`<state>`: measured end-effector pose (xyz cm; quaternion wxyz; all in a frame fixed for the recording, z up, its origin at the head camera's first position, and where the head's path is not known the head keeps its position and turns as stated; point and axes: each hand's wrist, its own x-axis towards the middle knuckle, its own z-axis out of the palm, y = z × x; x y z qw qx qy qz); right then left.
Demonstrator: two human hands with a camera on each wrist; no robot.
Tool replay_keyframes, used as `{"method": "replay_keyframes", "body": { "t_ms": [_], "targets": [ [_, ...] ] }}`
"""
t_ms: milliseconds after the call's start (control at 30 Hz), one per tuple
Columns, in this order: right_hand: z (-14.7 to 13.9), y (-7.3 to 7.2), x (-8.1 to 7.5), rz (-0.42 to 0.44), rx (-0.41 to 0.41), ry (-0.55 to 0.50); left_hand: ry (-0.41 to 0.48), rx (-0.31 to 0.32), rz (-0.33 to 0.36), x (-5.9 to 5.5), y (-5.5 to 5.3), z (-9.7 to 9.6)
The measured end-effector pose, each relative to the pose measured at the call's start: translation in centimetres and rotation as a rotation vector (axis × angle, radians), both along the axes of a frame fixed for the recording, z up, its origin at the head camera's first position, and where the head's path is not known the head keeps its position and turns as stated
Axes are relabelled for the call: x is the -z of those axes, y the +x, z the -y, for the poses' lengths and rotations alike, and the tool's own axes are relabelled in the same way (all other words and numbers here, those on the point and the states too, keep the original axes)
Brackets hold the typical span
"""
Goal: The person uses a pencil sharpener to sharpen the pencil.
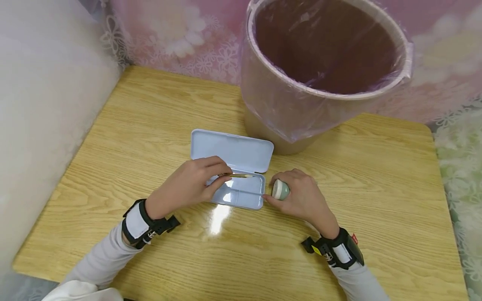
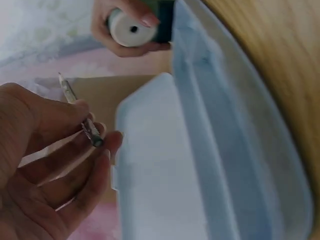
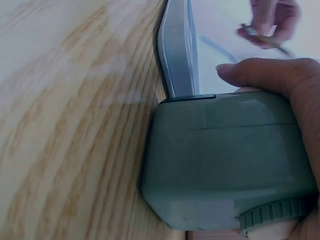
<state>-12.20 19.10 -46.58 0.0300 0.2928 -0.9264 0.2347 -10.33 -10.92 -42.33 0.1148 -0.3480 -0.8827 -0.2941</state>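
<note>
My left hand [image 1: 188,182] pinches a short pencil [image 1: 241,176] between thumb and fingers, over an open light-blue pencil case [image 1: 232,151]. In the left wrist view the pencil [image 2: 70,94] has its sharpened tip pointing away from the palm. Right of the case, my right hand [image 1: 305,198] grips a green pencil sharpener [image 1: 283,190]. Its white round face with a dark central hole [image 2: 133,29] is turned toward the left hand. From the right wrist, the sharpener's boxy green body [image 3: 225,155] rests on the table, near the case's end [image 3: 176,50].
A tall beige bin [image 1: 286,115] lined with a clear plastic bag stands behind the case on the wood-grain table [image 1: 150,108]. Pink floral cloth [image 1: 177,29] hangs behind, and a white drape [image 1: 49,83] lies along the left side.
</note>
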Motion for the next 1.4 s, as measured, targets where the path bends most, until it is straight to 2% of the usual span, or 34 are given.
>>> {"method": "replay_keyframes", "body": {
  "t_ms": [167,300,433,633,800,867,933,1000,1100,1167,1267,1400],
  "targets": [
    [0.0,0.0,0.1,-0.008,-0.004,-0.011,-0.139,-0.056,0.013,2.1,-0.4,0.8],
    [0.0,0.0,0.1,-0.01,-0.001,-0.015,-0.227,-0.042,0.0,3.6,-0.5,1.0],
    [0.0,0.0,0.1,-0.011,0.0,-0.015,-0.279,-0.034,-0.029,4.5,-0.5,1.1],
    [0.2,0.0,-0.1,-0.022,-0.005,-0.006,-0.328,-0.04,-0.056,4.8,-0.6,1.2],
    [0.1,0.0,-0.7,-0.014,-0.006,0.069,-0.324,-0.044,-0.033,4.7,-0.8,1.3],
    [0.1,0.3,-1.2,-0.063,-0.016,0.071,-0.29,-0.043,-0.008,4.4,-0.8,1.5],
    [0.3,0.8,-1.7,-0.143,-0.04,0.027,-0.246,-0.041,0.02,4.0,-0.6,1.9],
    [1.0,1.6,-2.2,-0.241,-0.087,-0.057,-0.213,-0.034,0.039,3.6,-0.2,2.4],
    [2.8,3.4,-2.8,-0.294,-0.188,-0.105,-0.198,-0.001,0.051,3.3,0.6,3.0],
    [3.9,4.6,-2.8,-0.282,-0.237,-0.052,-0.209,0.024,0.055,3.4,1.2,3.3],
    [5.1,5.9,-2.2,-0.206,-0.242,0.097,-0.236,0.042,0.078,3.7,2.2,3.4],
    [6.0,6.3,-1.2,-0.118,-0.231,0.204,-0.27,0.004,0.092,4.3,3.2,3.7]
  ]
}}
